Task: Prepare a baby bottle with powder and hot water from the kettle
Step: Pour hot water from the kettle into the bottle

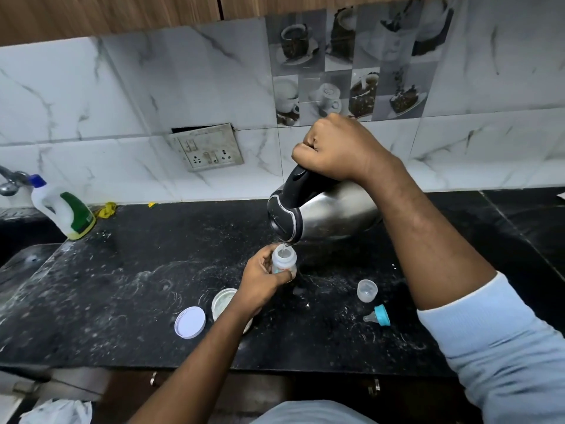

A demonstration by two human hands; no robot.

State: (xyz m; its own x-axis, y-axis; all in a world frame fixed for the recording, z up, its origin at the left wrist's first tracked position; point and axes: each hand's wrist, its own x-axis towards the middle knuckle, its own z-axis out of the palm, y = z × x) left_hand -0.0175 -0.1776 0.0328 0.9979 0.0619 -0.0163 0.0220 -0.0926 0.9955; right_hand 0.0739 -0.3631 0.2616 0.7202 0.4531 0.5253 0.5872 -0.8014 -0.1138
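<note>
The baby bottle (283,261) is upright, gripped by the left hand's (260,281) curled fingers and thumb. Just above them, the tilted steel kettle (330,212) pours water into it, its handle held in the right hand's (336,148) closed fist. Right of the left fingers lie 1 clear cap (367,290) and 1 teal nipple ring (379,315).

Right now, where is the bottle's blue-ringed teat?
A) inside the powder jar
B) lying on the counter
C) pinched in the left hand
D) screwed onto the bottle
B: the teat lies on the counter, apart from the bottle, whose open mouth is under the spout of the kettle.
</note>
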